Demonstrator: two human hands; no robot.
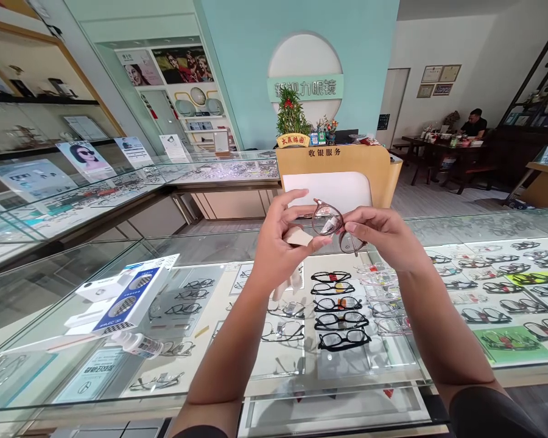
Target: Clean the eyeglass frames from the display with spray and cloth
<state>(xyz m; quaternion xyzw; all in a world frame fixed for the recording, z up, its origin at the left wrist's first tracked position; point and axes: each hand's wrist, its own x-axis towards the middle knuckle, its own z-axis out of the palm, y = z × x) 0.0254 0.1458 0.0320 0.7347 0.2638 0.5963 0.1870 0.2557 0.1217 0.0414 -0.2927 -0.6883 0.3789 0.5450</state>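
A pair of round, thin-framed eyeglasses [327, 219] is held up above the glass display counter, with a label on one lens. My right hand [381, 231] pinches the frame between thumb and fingers near its middle. On the other side, my left hand [287, 234] holds a pale, beige piece [298, 236], perhaps a cloth, against the palm, its thumb and fingers close to the near lens. Whether the left fingertips touch the lens is hard to tell. Below the hands, a column of black-framed glasses [342, 339] lies inside the counter.
On the counter's left stand a blue and white box [130, 298] and a small white bottle [141, 345]. More glasses [486, 315] lie under the glass at right. Beyond are a wooden cashier desk [383, 173] with a plant [290, 112] and a person [475, 126] seated at a table.
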